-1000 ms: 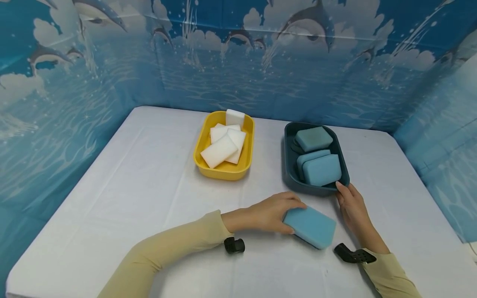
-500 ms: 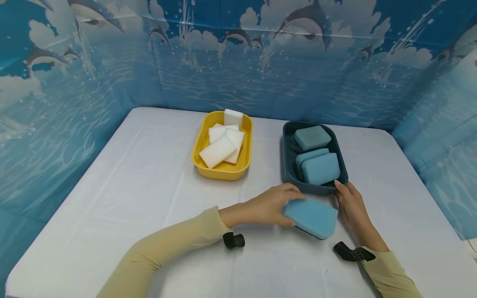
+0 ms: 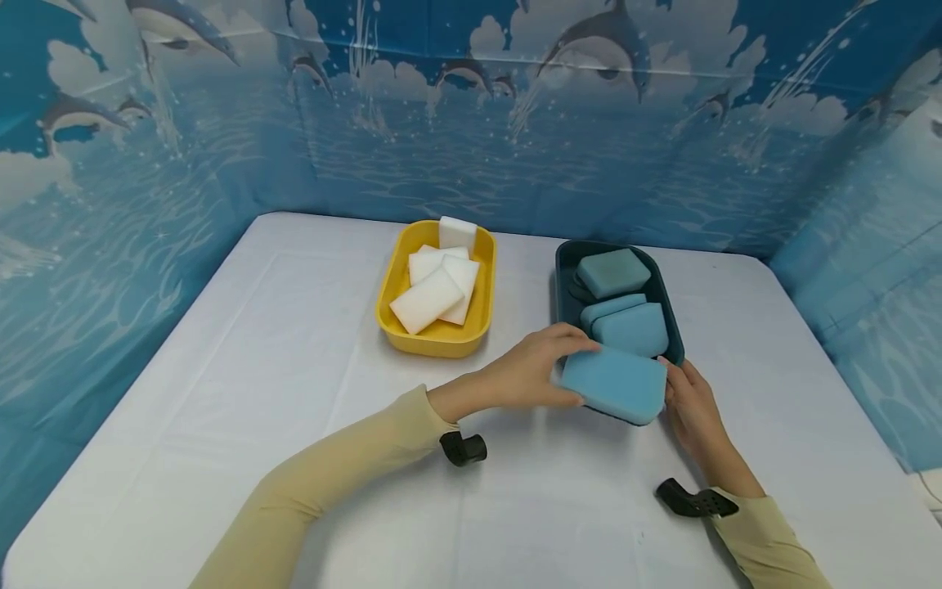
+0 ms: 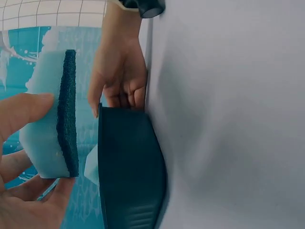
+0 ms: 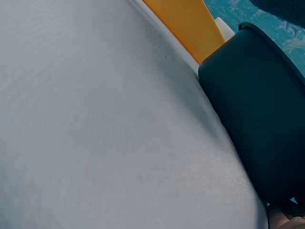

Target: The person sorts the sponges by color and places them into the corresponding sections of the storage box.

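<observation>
My left hand (image 3: 533, 370) pinches a light blue sponge (image 3: 616, 383) by its left end, thumb on the near side. A dark scouring layer (image 4: 69, 119) covers the sponge's underside in the left wrist view. The sponge is held up at the near end of a dark teal tub (image 3: 562, 282), overlapping that end in the head view. At the tub's near right corner my right hand (image 3: 695, 413) grips the rim, thumb over the edge and fingers outside. Inside the tub lie several blue sponges (image 3: 631, 330), one of them a greener one (image 3: 614, 273) at the back.
To the left, a yellow tub (image 3: 434, 346) holds several white sponge blocks (image 3: 427, 301). Both tubs stand on a white-covered table (image 3: 250, 368). A blue dolphin-print curtain (image 3: 412, 139) hangs behind and at the sides.
My left hand has raised the blue sponge and carried it away from me, from the table in front of the tub to its near end. The right hand stays at the rim.
</observation>
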The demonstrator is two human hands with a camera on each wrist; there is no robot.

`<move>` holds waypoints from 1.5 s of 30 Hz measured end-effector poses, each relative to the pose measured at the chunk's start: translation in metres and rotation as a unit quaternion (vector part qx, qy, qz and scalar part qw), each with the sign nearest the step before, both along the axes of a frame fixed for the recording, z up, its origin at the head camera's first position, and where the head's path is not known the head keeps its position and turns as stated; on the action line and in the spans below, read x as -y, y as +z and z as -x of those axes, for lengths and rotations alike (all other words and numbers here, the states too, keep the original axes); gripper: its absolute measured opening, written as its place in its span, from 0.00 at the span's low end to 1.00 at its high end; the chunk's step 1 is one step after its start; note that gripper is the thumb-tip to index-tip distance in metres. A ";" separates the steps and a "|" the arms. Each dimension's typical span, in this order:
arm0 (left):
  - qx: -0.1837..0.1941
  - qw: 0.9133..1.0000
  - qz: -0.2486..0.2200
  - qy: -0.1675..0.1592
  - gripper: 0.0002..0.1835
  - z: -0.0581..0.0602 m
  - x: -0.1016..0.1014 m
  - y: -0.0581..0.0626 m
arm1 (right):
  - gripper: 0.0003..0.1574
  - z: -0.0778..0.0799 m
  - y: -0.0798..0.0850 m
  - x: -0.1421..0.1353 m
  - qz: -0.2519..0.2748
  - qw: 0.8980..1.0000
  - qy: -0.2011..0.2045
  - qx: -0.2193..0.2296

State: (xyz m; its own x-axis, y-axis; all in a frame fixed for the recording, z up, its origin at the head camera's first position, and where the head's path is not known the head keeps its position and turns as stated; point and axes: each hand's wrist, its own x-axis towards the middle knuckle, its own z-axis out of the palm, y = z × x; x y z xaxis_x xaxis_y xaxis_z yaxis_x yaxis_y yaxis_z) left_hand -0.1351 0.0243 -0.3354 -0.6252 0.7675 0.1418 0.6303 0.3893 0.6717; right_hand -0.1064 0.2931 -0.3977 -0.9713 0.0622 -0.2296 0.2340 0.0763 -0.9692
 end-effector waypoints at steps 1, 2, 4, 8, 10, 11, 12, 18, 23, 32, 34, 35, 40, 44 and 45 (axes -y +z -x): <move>-0.001 1.000 -0.002 0.003 0.34 0.002 0.000 0.001 | 0.43 0.000 0.000 0.000 0.004 1.000 -0.001 -0.004; -0.002 1.000 -0.002 0.007 0.34 0.005 0.001 0.002 | 0.41 0.000 0.000 0.000 0.011 1.000 -0.002 -0.007; -0.002 1.000 0.000 0.015 0.34 0.009 0.002 0.003 | 0.41 0.000 0.001 0.001 0.021 1.000 0.002 -0.006; -0.009 0.999 -0.001 0.038 0.35 0.018 0.003 0.006 | 0.48 0.002 0.003 0.002 0.038 0.999 0.010 0.007; -0.015 0.998 -0.007 0.054 0.35 0.023 0.003 0.007 | 0.50 0.003 0.003 0.003 0.043 0.999 0.014 0.006; -0.018 0.998 -0.009 0.064 0.35 0.025 0.003 0.008 | 0.50 0.003 0.004 0.003 0.045 0.999 0.015 0.005; -0.020 0.997 -0.013 0.072 0.35 0.027 0.002 0.008 | 0.50 0.003 0.004 0.004 0.046 0.999 0.015 0.002; -0.032 0.993 -0.021 0.113 0.35 0.046 -0.009 0.005 | 0.51 0.003 0.006 0.000 0.042 0.999 0.008 -0.001; -0.029 0.990 -0.028 0.133 0.35 0.059 -0.021 0.001 | 0.52 0.002 0.006 -0.004 0.037 0.999 0.010 -0.001; -0.007 0.986 -0.031 0.166 0.34 0.073 -0.031 -0.006 | 0.50 0.002 0.000 -0.001 0.041 0.999 0.028 -0.012; -0.006 0.985 -0.034 0.167 0.34 0.076 -0.032 -0.005 | 0.51 0.001 0.000 -0.001 0.046 0.999 0.026 -0.013; -0.007 0.985 -0.035 0.169 0.34 0.076 -0.032 -0.005 | 0.50 0.001 0.000 -0.001 0.048 0.998 0.027 -0.014; -0.006 0.984 -0.036 0.175 0.34 0.079 -0.031 -0.005 | 0.51 0.000 0.001 -0.001 0.047 0.998 0.025 -0.011; -0.004 0.982 -0.044 0.186 0.34 0.080 -0.032 -0.008 | 0.51 0.001 0.001 -0.001 0.044 0.999 0.022 -0.006; -0.004 0.981 -0.046 0.190 0.34 0.081 -0.034 -0.009 | 0.51 0.001 0.001 0.000 0.044 0.999 0.022 -0.005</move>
State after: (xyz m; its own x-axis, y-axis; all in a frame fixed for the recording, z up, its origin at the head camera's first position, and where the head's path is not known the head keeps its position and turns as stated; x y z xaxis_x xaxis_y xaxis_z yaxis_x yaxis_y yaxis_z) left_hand -0.2157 0.0580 -0.3448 -0.8621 0.4633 0.2054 0.4570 0.5356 0.7101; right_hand -0.1079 0.2934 -0.3964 -0.9748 -0.0002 -0.2229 0.2229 0.0003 -0.9748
